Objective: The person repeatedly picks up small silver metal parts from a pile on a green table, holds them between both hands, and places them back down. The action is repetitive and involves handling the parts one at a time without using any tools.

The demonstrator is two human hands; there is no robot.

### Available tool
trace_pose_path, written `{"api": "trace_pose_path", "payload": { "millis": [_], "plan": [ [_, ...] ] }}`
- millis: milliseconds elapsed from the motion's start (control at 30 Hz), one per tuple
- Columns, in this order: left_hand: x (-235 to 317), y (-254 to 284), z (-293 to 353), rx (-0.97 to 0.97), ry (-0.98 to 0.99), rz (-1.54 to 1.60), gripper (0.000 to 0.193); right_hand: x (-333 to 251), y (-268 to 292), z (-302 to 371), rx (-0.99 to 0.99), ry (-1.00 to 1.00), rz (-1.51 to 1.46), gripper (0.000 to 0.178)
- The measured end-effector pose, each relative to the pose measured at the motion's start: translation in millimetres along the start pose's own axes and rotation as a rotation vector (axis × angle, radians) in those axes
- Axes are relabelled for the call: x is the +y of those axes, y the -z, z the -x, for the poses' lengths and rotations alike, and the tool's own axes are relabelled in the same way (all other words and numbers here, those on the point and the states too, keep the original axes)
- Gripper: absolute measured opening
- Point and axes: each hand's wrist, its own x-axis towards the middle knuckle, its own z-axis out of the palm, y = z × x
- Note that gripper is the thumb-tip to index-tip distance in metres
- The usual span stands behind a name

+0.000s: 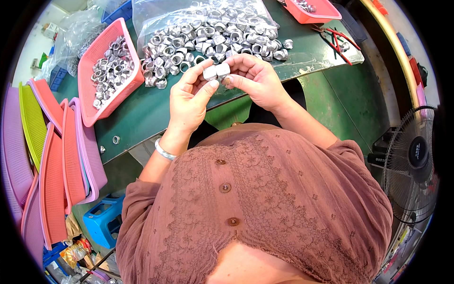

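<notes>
Over the table's near edge, my left hand (pixel 187 102) pinches a silvery metal ring (pixel 209 73) with a broad flat face between thumb and fingers. My right hand (pixel 260 83) grips a second similar ring (pixel 222 70), held right beside the first. The two flat faces are turned up, side by side; whether they touch I cannot tell. Just beyond my fingertips lies a large heap of silvery rings (pixel 220 40), spilling from a clear plastic bag (pixel 156 14).
On the green table (pixel 120 130), a pink basket (pixel 135 78) of rings stands left. Red-handled pliers (pixel 336 42) and another pink basket (pixel 314 18) are at the right. Stacked plastic baskets (pixel 52 189) and a blue stool (pixel 101 215) are left; a fan (pixel 411 161) stands right.
</notes>
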Motion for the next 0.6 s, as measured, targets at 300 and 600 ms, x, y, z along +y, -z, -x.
{"api": "trace_pose_path", "payload": {
  "millis": [300, 600],
  "plan": [
    [-2.0, 1.6, 0.3, 0.014, 0.018, 0.005, 0.040, -1.4, -1.0, 0.2, 0.008, -0.014, 0.015, 0.024],
    [-4.2, 2.5, -0.3, 0.034, 0.015, -0.004, 0.040, 0.8, -2.2, 0.0, 0.014, -0.006, 0.004, 0.023]
  ]
}}
